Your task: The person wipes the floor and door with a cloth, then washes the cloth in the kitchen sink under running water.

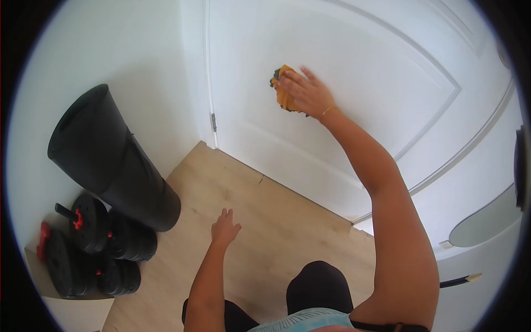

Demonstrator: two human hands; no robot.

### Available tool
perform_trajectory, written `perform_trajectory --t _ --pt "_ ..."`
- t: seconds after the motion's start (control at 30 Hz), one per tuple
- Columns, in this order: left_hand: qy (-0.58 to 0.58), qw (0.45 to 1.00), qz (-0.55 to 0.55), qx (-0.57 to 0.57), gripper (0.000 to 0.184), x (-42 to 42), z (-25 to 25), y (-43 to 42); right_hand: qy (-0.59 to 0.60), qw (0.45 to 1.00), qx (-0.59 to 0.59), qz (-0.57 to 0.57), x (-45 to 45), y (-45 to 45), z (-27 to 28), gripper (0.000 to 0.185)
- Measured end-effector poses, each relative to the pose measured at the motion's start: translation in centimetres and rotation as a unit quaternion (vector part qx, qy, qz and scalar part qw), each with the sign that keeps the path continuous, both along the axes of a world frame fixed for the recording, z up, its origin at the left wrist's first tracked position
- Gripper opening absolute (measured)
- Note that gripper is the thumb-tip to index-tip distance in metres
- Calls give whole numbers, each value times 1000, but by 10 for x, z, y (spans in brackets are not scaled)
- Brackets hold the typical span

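My right hand (307, 95) presses an orange cloth (286, 99) with dark green edges against the lower panel of a white door (343, 133). Its fingers lie over the cloth, which is bunched beneath them. Held out in the air over the wooden floor, my left hand (225, 227) has its fingers apart and nothing in it.
A rolled black mat (116, 157) leans upright at the left wall. Beside it, black dumbbells (91, 224) with red collars sit stacked. The door hinge (214, 122) is near the corner. An oval mirror-like panel (481, 218) shows at right.
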State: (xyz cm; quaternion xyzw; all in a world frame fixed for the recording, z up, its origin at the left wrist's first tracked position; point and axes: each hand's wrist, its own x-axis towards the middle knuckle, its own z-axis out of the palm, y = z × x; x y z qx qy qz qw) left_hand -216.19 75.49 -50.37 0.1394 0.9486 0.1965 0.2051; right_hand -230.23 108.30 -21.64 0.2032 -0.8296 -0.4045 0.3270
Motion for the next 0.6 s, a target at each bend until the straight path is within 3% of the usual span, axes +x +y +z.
perform_trajectory --t 0.03,0.1,0.17,0.23,0.33,0.37,0.4,0.43,0.5,0.6 --pt "1 1000 -7 1 68 -1 1 -2 -11 1000 8 2 -5 -8 11 50" --pt "-15 1000 -7 -15 67 -2 2 -7 127 991 -21 -31 -26 -31 60 45" --pt "-38 999 -13 -31 66 -1 -1 -2 99 974 -49 -197 -29 -60 124 42" --pt "-30 999 -9 -27 62 -5 -5 0 212 969 -116 40 -68 -58 131 45" --pt "-74 996 -49 -21 58 -6 7 10 133 988 -73 28 -88 -63 76 47" --pt "-78 995 -51 -24 58 -3 4 14 19 986 -167 17 -118 -59 32 42" --pt "-76 995 -57 -17 57 -1 1 16 98 995 -6 -21 -85 -69 -1 45" --pt "-72 995 -65 -11 57 -4 -2 18 42 999 -28 19 -94 -59 -51 49" --pt "-53 996 -69 -12 57 0 -16 13 -19 999 -6 -32 -73 -49 -134 51" --pt "-58 994 -88 -35 57 2 -23 6 -83 992 -13 -91 -3 0 -180 53"
